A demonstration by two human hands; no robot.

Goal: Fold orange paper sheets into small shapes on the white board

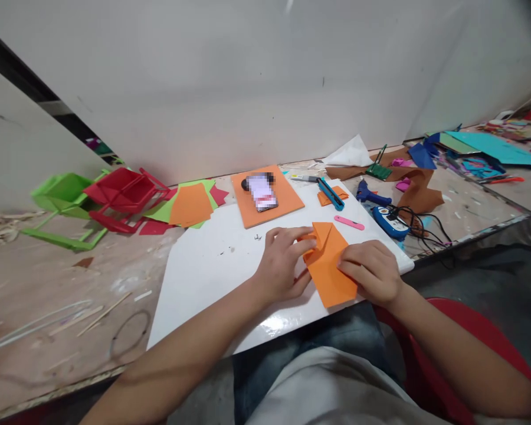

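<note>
A sheet of orange paper (331, 277) lies over the white board in front of me, its upper left part folded over in a small flap. My left hand (283, 260) grips that folded flap at the upper left edge between thumb and fingers. On the right edge, my right hand (374, 273) is closed with its fingertips pressed on the paper. Just beyond the paper are a pink cutter (349, 222), a blue box cutter (331, 194) and a small folded orange piece (343, 192).
A phone (264, 192) lies on a thick orange pad (287, 206). Green (64, 192) and red (121, 192) paper chairs stand at left beside stacked paper cutouts (189, 205). To the right are a blue glue gun (371, 193), a blue device (390, 222) with black cables and scraps.
</note>
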